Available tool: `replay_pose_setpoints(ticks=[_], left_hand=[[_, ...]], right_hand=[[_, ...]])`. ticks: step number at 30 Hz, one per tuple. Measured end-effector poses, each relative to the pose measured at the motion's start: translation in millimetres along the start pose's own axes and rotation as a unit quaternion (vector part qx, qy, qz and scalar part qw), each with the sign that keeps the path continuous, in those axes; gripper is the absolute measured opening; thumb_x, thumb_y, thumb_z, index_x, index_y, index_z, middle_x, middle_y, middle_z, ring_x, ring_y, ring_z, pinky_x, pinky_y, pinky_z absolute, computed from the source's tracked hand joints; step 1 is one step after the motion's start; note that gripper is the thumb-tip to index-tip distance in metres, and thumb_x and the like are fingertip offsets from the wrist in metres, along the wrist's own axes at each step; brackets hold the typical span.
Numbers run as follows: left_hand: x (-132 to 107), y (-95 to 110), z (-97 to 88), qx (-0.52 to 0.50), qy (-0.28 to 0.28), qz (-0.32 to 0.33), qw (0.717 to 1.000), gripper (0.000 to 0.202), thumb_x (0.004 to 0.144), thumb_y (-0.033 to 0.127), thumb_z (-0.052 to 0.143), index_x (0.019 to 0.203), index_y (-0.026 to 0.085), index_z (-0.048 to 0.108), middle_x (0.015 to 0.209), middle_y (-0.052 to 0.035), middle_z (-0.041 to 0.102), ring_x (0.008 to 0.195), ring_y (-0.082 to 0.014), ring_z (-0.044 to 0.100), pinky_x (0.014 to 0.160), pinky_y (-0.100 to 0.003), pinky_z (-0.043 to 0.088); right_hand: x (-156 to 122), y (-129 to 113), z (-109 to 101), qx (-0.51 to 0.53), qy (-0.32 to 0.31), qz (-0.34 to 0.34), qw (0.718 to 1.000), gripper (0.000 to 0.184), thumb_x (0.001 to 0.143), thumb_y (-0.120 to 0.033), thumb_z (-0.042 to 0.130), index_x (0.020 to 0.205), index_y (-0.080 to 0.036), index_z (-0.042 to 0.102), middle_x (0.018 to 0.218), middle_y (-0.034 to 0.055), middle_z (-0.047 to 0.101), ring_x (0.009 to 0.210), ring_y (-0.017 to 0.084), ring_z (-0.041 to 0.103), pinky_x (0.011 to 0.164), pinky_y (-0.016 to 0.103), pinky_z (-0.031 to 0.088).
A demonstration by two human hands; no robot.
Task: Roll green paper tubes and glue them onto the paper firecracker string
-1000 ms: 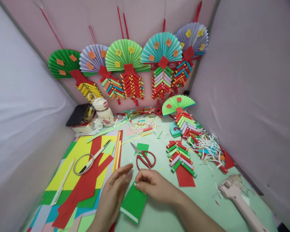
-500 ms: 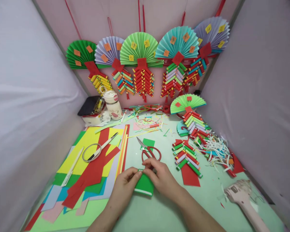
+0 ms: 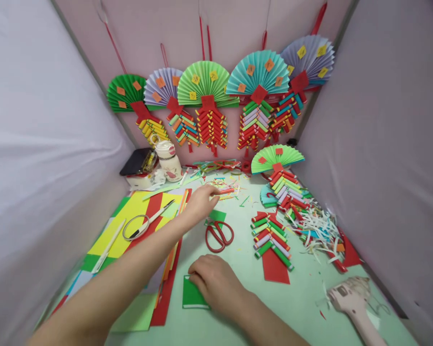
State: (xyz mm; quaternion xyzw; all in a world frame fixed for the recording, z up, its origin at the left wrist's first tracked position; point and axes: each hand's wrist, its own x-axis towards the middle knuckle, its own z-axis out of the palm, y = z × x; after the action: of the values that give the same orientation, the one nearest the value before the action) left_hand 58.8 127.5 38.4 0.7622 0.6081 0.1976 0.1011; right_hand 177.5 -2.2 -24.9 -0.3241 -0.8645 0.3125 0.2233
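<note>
Stretched out over the table, my left hand [image 3: 201, 202] has its fingers apart beside a small red stick [image 3: 226, 191] among thin paper strips; whether it touches the stick I cannot tell. A green paper piece with a white edge strip [image 3: 194, 294] lies on the table near me. Curled over its upper right part, my right hand [image 3: 216, 283] presses and holds it, hiding that corner. Between the hands lie red-handled scissors [image 3: 219, 235], blades partly hidden under my left hand, with a green paper square [image 3: 218, 217] behind them.
On the left, coloured sheets [image 3: 104, 235] carry a white pen, a cutter and a tape ring [image 3: 124, 228]. Paper-roll strings [image 3: 272, 238] and shredded paper [image 3: 321, 230] lie right, a glue gun [image 3: 350, 298] front right. A bottle [image 3: 169, 161] stands back left; fans [image 3: 207, 81] hang behind.
My left hand has let go of the green paper and reached forward over the scissors. The right hand has moved left and down with the paper. The view has shifted slightly.
</note>
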Motion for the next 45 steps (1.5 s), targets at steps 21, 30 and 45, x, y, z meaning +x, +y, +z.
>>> replay_pose_setpoints(ticks=[21,30,45], left_hand=[[40,-28,0.0,0.024,0.016,-0.126,0.992,0.049,0.086,0.022,0.043,0.134,0.012,0.043,0.098,-0.0088,0.069,0.084,-0.0171,0.064,0.073,-0.025,0.045],[-56,-59,9.6,0.032,-0.074,-0.163,0.983,0.044,0.072,0.022,0.057,0.116,0.017,0.061,0.083,-0.0065,0.071,0.082,-0.0219,0.065,0.074,-0.027,0.045],[-127,7,24.1,-0.554,-0.111,-0.216,0.797,0.058,0.081,0.067,0.041,0.077,0.015,0.065,0.073,-0.0049,0.064,0.069,-0.0163,0.059,0.064,-0.027,0.045]], right_hand=[[0,6,-2,-0.042,-0.004,0.005,0.999,0.010,0.089,-0.020,0.054,0.088,-0.020,0.064,0.085,0.0023,0.068,0.082,0.016,0.060,0.073,0.025,0.040],[-2,4,-4,0.004,0.026,0.008,1.000,0.013,0.090,-0.017,0.051,0.089,-0.019,0.064,0.086,0.0029,0.066,0.083,0.015,0.059,0.075,0.024,0.041],[-2,16,-53,0.200,0.060,0.068,0.976,0.011,0.087,-0.022,0.051,0.087,-0.020,0.062,0.080,-0.0011,0.064,0.076,0.014,0.058,0.071,0.024,0.043]])
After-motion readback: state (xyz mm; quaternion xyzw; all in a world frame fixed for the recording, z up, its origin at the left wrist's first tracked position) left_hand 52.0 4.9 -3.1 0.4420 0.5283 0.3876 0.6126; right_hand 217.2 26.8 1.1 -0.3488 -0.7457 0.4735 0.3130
